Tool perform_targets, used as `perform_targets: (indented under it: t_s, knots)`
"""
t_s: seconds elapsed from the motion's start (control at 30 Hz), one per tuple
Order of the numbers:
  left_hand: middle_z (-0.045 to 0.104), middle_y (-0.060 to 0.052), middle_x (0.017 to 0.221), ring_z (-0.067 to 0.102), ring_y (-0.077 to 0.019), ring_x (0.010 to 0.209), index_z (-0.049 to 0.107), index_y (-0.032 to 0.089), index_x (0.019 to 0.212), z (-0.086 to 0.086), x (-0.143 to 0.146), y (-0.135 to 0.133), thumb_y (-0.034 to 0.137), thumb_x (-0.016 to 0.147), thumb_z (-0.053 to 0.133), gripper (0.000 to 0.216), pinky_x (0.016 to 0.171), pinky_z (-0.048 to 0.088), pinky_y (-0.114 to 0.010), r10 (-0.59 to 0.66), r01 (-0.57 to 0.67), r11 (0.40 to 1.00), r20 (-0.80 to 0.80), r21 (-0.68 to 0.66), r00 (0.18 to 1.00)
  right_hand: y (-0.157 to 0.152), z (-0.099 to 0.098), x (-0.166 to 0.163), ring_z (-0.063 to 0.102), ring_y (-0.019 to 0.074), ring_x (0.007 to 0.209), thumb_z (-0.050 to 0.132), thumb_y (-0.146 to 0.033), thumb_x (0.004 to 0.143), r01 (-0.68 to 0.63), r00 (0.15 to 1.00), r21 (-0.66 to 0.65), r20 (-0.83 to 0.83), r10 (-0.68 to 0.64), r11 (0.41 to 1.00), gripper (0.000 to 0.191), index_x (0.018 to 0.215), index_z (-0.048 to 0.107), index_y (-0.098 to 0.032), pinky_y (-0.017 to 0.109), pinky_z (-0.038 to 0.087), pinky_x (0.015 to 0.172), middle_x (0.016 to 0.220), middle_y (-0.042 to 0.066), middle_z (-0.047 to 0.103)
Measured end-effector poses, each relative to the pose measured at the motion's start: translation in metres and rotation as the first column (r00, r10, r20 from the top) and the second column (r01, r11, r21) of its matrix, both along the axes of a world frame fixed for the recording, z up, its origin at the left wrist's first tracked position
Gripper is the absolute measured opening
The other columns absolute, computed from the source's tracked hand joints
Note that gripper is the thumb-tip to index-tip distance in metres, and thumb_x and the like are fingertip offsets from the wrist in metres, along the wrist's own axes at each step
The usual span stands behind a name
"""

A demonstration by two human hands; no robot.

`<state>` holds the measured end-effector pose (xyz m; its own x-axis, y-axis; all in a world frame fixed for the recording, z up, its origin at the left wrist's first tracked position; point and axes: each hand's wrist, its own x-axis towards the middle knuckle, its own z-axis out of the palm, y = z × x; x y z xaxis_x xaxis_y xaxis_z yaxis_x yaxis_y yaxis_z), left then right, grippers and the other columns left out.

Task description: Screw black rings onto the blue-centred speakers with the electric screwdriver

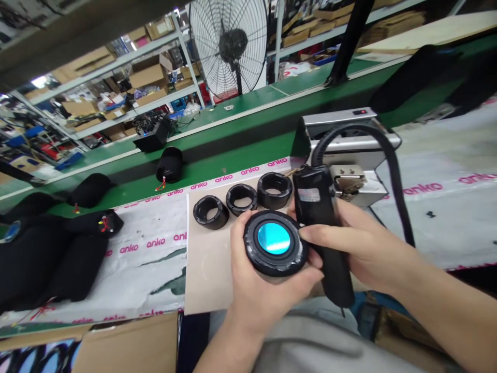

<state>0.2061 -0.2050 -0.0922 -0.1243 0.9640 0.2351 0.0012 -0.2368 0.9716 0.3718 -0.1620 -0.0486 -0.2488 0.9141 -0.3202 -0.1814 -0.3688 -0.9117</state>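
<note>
You sat at a green workbench in a storeroom of shelves. Nearest you, your left hand gripped a round black speaker with a blue centre, held above a cardboard sheet. Just beside it, your right hand clasped a black corded tool. Beyond lay three black rings, then a fan.

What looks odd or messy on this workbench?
The white anko sheet on the bench is torn, with ragged dark gaps near the cardboard. Otherwise things look orderly: three black rings sit in a row, and the left hand holds a black disc with a blue centre.
</note>
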Motion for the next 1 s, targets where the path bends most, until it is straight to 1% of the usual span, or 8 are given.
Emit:
perform_targets:
  t_s: [0.13,0.23,0.4,0.5,0.57,0.7,0.9,1.0]
  knots:
    - [0.047,-0.010,0.178,0.042,-0.0408,0.166,0.047,0.032,0.167,-0.002,-0.024,-0.011,0.073,0.086,0.083,0.097,0.131,0.048,-0.052,-0.171,0.187,0.980,0.181,-0.072,0.968,-0.003,-0.005,0.004,0.059,0.0115,0.055,0.094,-0.055,0.065,0.032,0.996,0.042,-0.088,-0.028,0.999,0.062,0.101,0.060,-0.018,0.021,0.052,0.052,0.070,0.001,0.062]
    - [0.038,-0.001,0.183,0.037,-0.0338,0.170,0.047,0.043,0.169,-0.005,-0.038,-0.017,0.055,0.104,0.068,0.069,0.134,0.043,-0.046,-0.193,0.229,0.964,0.238,-0.135,0.952,-0.013,-0.014,0.007,0.063,0.0140,0.061,0.096,-0.057,0.066,0.065,0.990,0.075,-0.133,-0.055,0.995,0.066,0.107,0.058,-0.022,0.023,0.056,0.054,0.078,0.004,0.069]
    - [0.062,-0.010,0.164,0.059,-0.0404,0.153,0.064,0.038,0.158,-0.008,-0.055,-0.003,0.053,0.076,0.100,0.091,0.127,0.051,-0.049,-0.248,0.259,0.961,0.116,-0.097,0.962,-0.021,-0.026,0.010,0.070,0.0116,0.077,0.103,-0.044,0.062,0.138,0.985,0.142,-0.126,-0.121,0.980,0.070,0.109,0.055,-0.024,0.024,0.065,0.068,0.128,0.008,0.076]
    - [0.056,-0.008,0.166,0.053,-0.0435,0.156,0.069,0.038,0.153,-0.001,-0.063,0.013,0.049,0.056,0.111,0.106,0.127,0.051,-0.050,-0.353,0.354,0.931,0.025,-0.083,0.935,-0.018,-0.031,0.014,0.076,0.0158,0.090,0.103,-0.044,0.063,0.108,0.990,0.172,-0.111,-0.090,0.979,0.069,0.111,0.057,-0.024,0.028,0.069,0.080,0.137,0.010,0.074]
    - [0.052,-0.007,0.171,0.049,-0.0428,0.160,0.069,0.039,0.153,0.006,-0.065,0.020,0.041,0.057,0.111,0.105,0.128,0.049,-0.048,-0.441,0.440,0.893,0.010,-0.094,0.898,-0.017,-0.033,0.017,0.077,0.0192,0.097,0.102,-0.046,0.064,0.065,0.994,0.187,-0.101,-0.047,0.980,0.067,0.112,0.060,-0.024,0.030,0.069,0.083,0.140,0.011,0.073]
    - [0.075,-0.005,0.148,0.072,-0.0339,0.139,0.071,0.038,0.147,0.013,-0.057,0.023,0.025,0.060,0.109,0.095,0.116,0.060,-0.039,-0.524,0.540,0.837,0.160,-0.085,0.837,-0.019,-0.037,0.020,0.077,0.0226,0.112,0.099,-0.041,0.071,0.003,0.998,0.213,-0.057,0.009,0.977,0.060,0.118,0.065,-0.026,0.028,0.068,0.087,0.144,0.009,0.071]
    - [0.078,-0.004,0.142,0.077,-0.0308,0.131,0.069,0.034,0.139,0.013,-0.036,0.015,0.018,0.068,0.104,0.081,0.110,0.063,-0.039,-0.515,0.532,0.846,0.329,0.044,0.792,-0.031,-0.033,0.018,0.077,0.0220,0.119,0.096,-0.036,0.070,-0.049,0.998,0.290,0.060,0.033,0.956,0.059,0.120,0.067,-0.027,0.025,0.068,0.095,0.139,0.005,0.073]
    - [0.079,-0.004,0.137,0.079,-0.0296,0.126,0.067,0.033,0.138,0.013,-0.028,0.007,0.020,0.070,0.103,0.078,0.105,0.065,-0.037,-0.439,0.448,0.893,0.305,0.042,0.845,-0.039,-0.027,0.013,0.079,0.0202,0.110,0.093,-0.047,0.076,0.013,0.986,0.291,0.156,-0.061,0.957,0.061,0.129,0.068,-0.028,0.024,0.068,0.092,0.126,0.006,0.078]
